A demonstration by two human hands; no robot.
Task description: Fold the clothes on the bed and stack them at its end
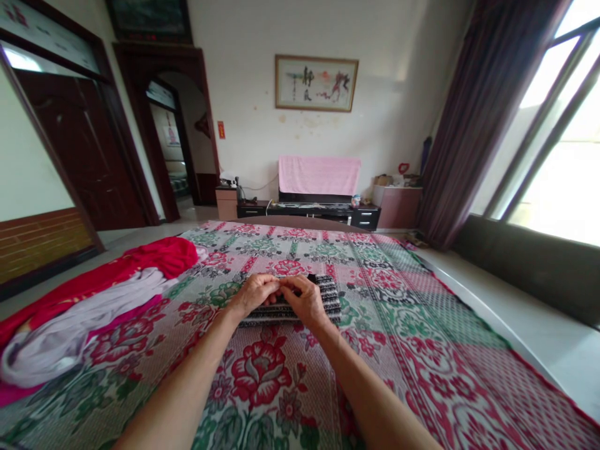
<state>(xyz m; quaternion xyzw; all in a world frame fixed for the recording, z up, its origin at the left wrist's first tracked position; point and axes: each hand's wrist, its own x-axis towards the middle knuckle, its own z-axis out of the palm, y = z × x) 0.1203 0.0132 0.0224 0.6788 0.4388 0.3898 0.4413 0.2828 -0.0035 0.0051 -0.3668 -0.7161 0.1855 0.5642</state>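
Observation:
A folded black-and-white striped cloth (330, 301), knit-looking, lies flat on the flowered bedspread (260, 375). Both hands meet just above its middle. The fingertips of my left hand (255, 294) are pinched together, touching or nearly touching those of my right hand (304, 301), which are also pinched. Whatever sits between the fingertips is too small and covered to make out. A small black piece (312, 277) sticks out at the cloth's far edge, beside my right hand. The hands hide much of the cloth's upper side.
To the left lies a heap of red cloth (159, 259) and pale grey cloth (117, 312). Beyond the bedspread's far edge stands a low black cabinet (365, 217), with a pink towel (319, 175) draped over something on it. A curtained window is on the right.

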